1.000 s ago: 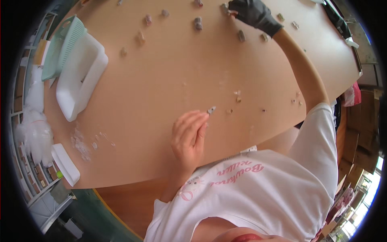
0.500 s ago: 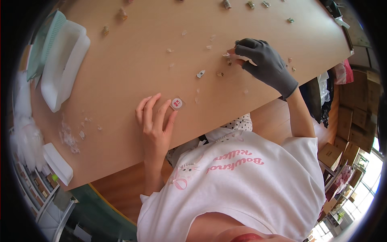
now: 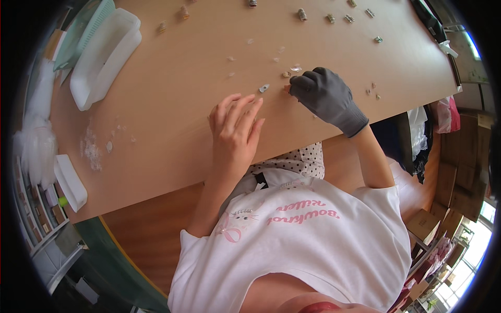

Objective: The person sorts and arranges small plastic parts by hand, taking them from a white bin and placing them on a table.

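My bare left hand (image 3: 236,128) hovers over or rests on the table, its fingers loosely stretched and slightly apart, with nothing visible in them. Just beyond its fingertips lies a small grey-white pointed piece (image 3: 264,88). My right hand (image 3: 326,99), in a grey fingerless glove, is closed with the fingers curled down toward the tabletop. Whatever its fingertips hold, if anything, is hidden. Beside those fingertips sit a small gold-coloured piece (image 3: 286,74) and a crumpled clear plastic scrap (image 3: 296,68).
Small coiled or banded pieces (image 3: 302,14) are scattered along the far side of the wooden table (image 3: 172,104). Several tiny bits (image 3: 369,92) lie to the right. At left stand a white bin (image 3: 107,60), a pale green basket (image 3: 86,34), a small white tray (image 3: 70,182) and plastic shreds (image 3: 93,151).
My left hand has moved right, and the round white piece with red marks beside it is out of sight. My right hand has drawn nearer to me, its fingers now curled. The view has shifted slightly.
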A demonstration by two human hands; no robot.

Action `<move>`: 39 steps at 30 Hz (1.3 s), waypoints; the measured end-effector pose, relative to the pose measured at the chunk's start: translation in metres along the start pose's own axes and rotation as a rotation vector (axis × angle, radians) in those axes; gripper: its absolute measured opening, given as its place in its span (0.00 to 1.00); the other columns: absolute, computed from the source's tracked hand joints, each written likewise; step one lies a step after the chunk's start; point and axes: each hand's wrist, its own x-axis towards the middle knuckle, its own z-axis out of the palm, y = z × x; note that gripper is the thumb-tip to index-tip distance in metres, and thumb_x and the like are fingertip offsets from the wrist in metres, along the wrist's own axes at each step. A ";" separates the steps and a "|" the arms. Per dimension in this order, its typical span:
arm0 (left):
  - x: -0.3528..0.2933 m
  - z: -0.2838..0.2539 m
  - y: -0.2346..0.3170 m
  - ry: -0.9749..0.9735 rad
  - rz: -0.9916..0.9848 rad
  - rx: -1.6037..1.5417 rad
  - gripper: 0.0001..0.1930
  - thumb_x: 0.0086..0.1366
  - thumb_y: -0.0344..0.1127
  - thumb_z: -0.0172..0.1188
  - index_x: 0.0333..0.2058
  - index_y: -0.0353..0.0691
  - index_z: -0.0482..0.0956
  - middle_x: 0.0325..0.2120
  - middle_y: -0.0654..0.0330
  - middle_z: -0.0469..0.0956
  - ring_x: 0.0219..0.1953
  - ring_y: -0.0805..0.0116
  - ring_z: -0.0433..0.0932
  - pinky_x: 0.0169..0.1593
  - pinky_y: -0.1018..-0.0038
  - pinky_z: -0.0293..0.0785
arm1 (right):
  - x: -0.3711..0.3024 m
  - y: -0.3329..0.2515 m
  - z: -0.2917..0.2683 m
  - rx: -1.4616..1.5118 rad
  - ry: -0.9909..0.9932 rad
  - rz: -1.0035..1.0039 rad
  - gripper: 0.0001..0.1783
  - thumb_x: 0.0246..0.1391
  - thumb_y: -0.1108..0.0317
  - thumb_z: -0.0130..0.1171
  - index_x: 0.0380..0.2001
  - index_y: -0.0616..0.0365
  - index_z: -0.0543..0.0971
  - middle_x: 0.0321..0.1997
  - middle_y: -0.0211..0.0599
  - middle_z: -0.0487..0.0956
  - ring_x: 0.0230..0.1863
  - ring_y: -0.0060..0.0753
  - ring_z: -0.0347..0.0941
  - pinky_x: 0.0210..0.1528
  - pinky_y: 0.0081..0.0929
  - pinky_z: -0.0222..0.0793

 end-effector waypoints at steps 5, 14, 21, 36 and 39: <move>0.013 0.018 0.000 0.006 0.021 -0.055 0.19 0.57 0.30 0.67 0.49 0.41 0.80 0.49 0.65 0.78 0.56 0.59 0.71 0.60 0.62 0.62 | 0.003 -0.011 0.001 -0.316 -0.086 -0.106 0.03 0.46 0.67 0.60 0.25 0.50 0.76 0.25 0.28 0.72 0.27 0.33 0.71 0.29 0.29 0.72; 0.023 0.036 0.022 -0.007 0.058 0.032 0.21 0.53 0.26 0.66 0.49 0.37 0.80 0.47 0.60 0.78 0.55 0.61 0.72 0.57 0.64 0.62 | 0.007 -0.018 -0.007 0.233 -0.032 0.262 0.10 0.40 0.62 0.67 0.23 0.52 0.75 0.23 0.32 0.75 0.24 0.40 0.74 0.27 0.34 0.70; 0.021 0.046 0.015 0.114 0.214 0.015 0.16 0.55 0.24 0.64 0.44 0.31 0.81 0.37 0.56 0.80 0.45 0.59 0.77 0.46 0.65 0.75 | 0.006 -0.027 -0.010 0.337 -0.019 0.363 0.09 0.42 0.65 0.66 0.23 0.52 0.75 0.22 0.33 0.75 0.24 0.40 0.74 0.26 0.36 0.68; 0.028 0.014 0.003 0.049 -0.508 -1.083 0.13 0.66 0.25 0.59 0.49 0.36 0.80 0.38 0.60 0.83 0.41 0.72 0.81 0.39 0.77 0.78 | 0.018 -0.003 0.008 0.002 -0.066 0.350 0.08 0.49 0.64 0.62 0.33 0.53 0.79 0.32 0.32 0.79 0.33 0.40 0.77 0.34 0.36 0.72; 0.027 0.012 -0.004 0.009 -0.538 -1.333 0.15 0.68 0.26 0.57 0.53 0.34 0.77 0.43 0.56 0.80 0.43 0.71 0.80 0.42 0.77 0.74 | 0.019 -0.009 0.009 -0.067 -0.064 0.267 0.09 0.48 0.64 0.62 0.33 0.53 0.78 0.34 0.31 0.79 0.35 0.38 0.77 0.35 0.35 0.71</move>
